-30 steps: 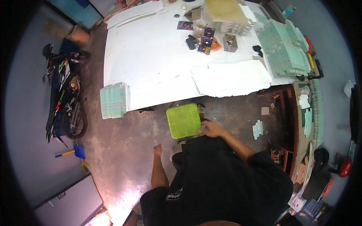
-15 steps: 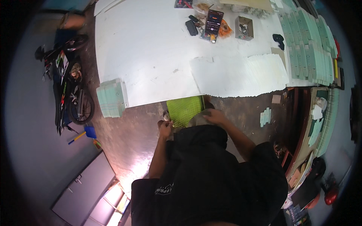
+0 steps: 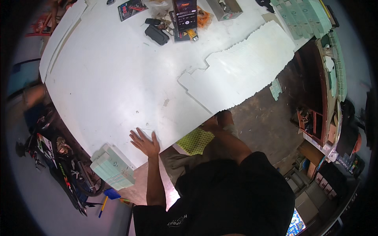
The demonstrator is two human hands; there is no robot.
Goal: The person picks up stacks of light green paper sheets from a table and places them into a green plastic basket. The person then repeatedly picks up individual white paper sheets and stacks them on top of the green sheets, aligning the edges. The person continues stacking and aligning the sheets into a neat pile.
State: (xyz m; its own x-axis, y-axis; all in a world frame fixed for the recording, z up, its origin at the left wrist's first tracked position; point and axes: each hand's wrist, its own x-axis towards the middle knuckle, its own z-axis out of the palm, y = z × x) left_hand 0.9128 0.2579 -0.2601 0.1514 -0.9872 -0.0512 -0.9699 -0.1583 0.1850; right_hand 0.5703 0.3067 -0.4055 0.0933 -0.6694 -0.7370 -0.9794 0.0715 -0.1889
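Note:
My left hand (image 3: 146,144) rests on the white tabletop (image 3: 114,98) near its front left edge, fingers spread and nothing in them. Close by, at the table's corner, stands a bundle of pale green flat cartons (image 3: 112,169). My right hand (image 3: 212,124) is low at the table's front edge, its fingers partly hidden there. Beside it, below the tabletop, shows a yellow-green textured surface (image 3: 195,142), partly covered by my leg and arm. Fanned white sheets (image 3: 244,70) lie on the table to the right, apart from both hands.
A phone (image 3: 185,15) stands among keys, a black pouch (image 3: 156,34) and small packets at the back. An open box (image 3: 224,10) sits right of them. Green carton stacks (image 3: 301,17) fill the far right corner. A bicycle (image 3: 65,169) leans at the left wall.
My left hand has risen from beside the yellow-green surface onto the tabletop, its fingers now spread. My right hand has moved in by the table edge. The view has turned and come closer.

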